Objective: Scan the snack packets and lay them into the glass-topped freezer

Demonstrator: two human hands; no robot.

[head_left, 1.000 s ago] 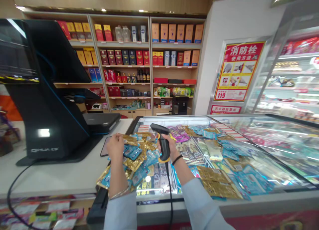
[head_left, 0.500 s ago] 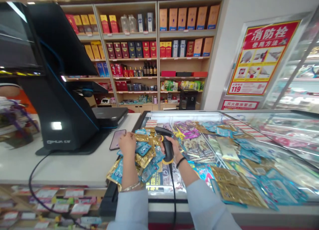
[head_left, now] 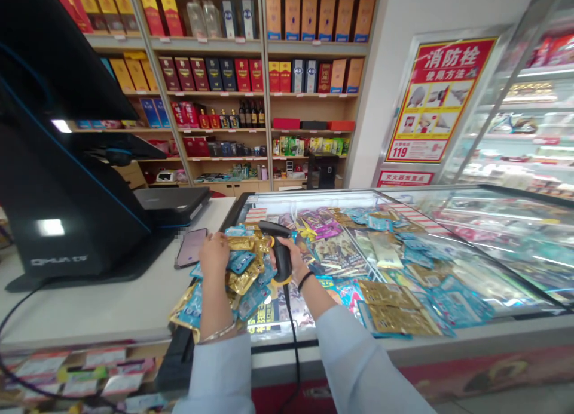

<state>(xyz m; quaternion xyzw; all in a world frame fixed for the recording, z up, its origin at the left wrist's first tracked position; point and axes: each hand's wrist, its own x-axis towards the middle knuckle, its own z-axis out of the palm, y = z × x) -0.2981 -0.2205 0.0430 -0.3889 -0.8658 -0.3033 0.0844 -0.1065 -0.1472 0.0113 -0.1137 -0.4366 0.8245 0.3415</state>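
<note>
My right hand is wrapped round the grip of a black and yellow barcode scanner, its head tilted towards the packets on the left. A cable hangs from the handle down over the counter's front. My left hand is closed at the end of a gold foil packet on top of a heap; the fingertips are partly hidden. Under and beside that hand lie several blue packets and more gold ones. Just left of my left hand, a phone rests on the white counter.
A black checkout terminal stands on the counter at left. The glass-topped case carries more packets, including gold ones and blue ones at right. Shelves of boxed bottles line the back wall, beside a red fire-hydrant poster.
The head view has turned right, so the scene sits further left in the picture. Both hands keep nearly the same places over the heap, the scanner still in my right hand.
</note>
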